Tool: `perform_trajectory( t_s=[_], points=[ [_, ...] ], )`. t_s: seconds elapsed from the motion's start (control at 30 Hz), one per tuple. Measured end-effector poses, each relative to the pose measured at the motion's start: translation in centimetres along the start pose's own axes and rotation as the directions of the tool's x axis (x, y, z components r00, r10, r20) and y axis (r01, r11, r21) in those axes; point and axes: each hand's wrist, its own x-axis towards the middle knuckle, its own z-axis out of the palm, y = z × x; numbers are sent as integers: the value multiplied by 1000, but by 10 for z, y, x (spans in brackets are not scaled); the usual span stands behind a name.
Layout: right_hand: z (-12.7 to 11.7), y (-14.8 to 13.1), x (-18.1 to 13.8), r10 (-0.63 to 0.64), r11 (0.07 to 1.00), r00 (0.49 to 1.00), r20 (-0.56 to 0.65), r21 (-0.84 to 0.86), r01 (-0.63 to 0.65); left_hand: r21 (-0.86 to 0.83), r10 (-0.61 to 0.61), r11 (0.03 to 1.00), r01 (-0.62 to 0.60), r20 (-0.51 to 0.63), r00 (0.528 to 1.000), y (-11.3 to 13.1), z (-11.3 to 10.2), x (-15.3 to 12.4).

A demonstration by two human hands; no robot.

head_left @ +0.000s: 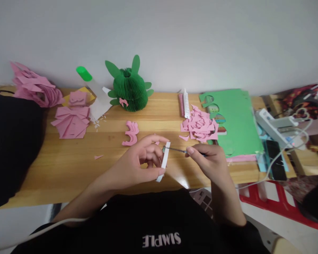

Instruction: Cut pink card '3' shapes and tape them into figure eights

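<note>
Between the thumb and fingertips of my left hand [140, 158], a narrow white strip [163, 163] is held upright and slightly tilted above the table. My right hand [210, 160] is closed around a slim metal tool with a dark blue handle [178, 150]; its exact kind is hidden by the fingers. The tool's thin tip reaches left to the strip's upper end, close to my left fingertips. Just beyond my left hand lie curved pink paper pieces [131, 133]. A heap of pink paper scraps [200, 125] sits beyond my right hand.
On the wooden table [106, 176] stands a green honeycomb paper figure [131, 90] with a pink bow. Folded pink paper [71, 121] and a green-capped glue stick [86, 76] are at left. Green sheets [237, 123], a phone [275, 158] and a white power strip [272, 127] lie right.
</note>
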Motion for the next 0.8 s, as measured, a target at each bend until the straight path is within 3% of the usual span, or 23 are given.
perform_trajectory(
  t_s=[0.8],
  points=[
    [0, -5, 3, -1, 1000, 1000, -23, 22, 1, -3, -26, 1000, 26, -17, 1000, 1, 1, -1]
  ],
)
